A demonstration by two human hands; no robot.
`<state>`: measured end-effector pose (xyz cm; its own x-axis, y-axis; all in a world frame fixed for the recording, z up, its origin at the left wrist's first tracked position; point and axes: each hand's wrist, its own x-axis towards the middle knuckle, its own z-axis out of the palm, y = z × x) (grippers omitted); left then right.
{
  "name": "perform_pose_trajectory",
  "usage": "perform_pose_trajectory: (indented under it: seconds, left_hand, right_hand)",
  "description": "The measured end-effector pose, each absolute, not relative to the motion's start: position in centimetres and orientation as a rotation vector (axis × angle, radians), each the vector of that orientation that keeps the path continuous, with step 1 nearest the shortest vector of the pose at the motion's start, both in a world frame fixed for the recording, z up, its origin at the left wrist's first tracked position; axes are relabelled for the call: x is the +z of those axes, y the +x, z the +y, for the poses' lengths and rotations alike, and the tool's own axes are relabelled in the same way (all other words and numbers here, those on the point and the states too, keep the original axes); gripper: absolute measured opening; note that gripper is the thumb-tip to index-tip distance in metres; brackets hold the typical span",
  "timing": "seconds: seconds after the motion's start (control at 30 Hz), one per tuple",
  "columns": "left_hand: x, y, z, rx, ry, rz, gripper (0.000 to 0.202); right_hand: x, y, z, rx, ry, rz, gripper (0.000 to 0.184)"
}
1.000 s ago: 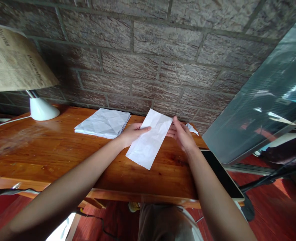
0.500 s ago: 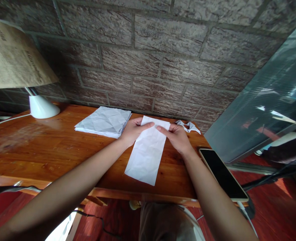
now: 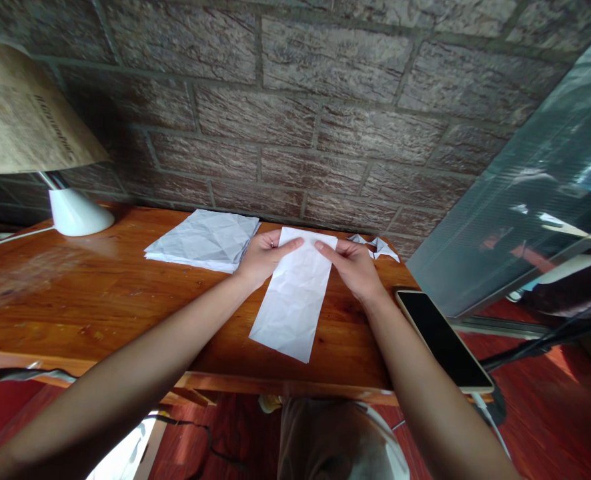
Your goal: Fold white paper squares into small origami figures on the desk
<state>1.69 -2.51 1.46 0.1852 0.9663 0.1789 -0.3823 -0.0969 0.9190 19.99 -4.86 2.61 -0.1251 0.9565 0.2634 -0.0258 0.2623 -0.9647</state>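
Note:
A long folded white sheet of paper (image 3: pixel 295 300) lies flat on the wooden table (image 3: pixel 100 293), its far end toward the brick wall. My left hand (image 3: pixel 263 257) pinches the far left corner of the sheet, the forefinger stretched over its top. My right hand (image 3: pixel 350 263) grips the far right corner the same way. The fingertips of the two hands nearly meet over the sheet's far end.
A stack of creased white paper (image 3: pixel 203 240) lies to the left of my hands. Small folded paper pieces (image 3: pixel 378 247) sit by the wall. A dark phone (image 3: pixel 443 340) rests at the table's right edge. A white-based lamp (image 3: pixel 73 210) stands at the far left.
The sheet, first lifted and slanted, has been laid flat and turned straighter. Both hands moved inward onto its far corners, and since half a second ago they have hardly shifted.

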Motion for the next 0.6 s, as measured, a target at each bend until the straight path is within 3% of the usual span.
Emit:
perform_pose_trajectory:
  seconds: [0.6]
  left_hand:
    - [1.35,1.85,-1.80,1.485,1.118,0.753,0.045]
  right_hand:
    - [2.07,20.16,-4.09,0.961,-0.988,-1.340,0.033]
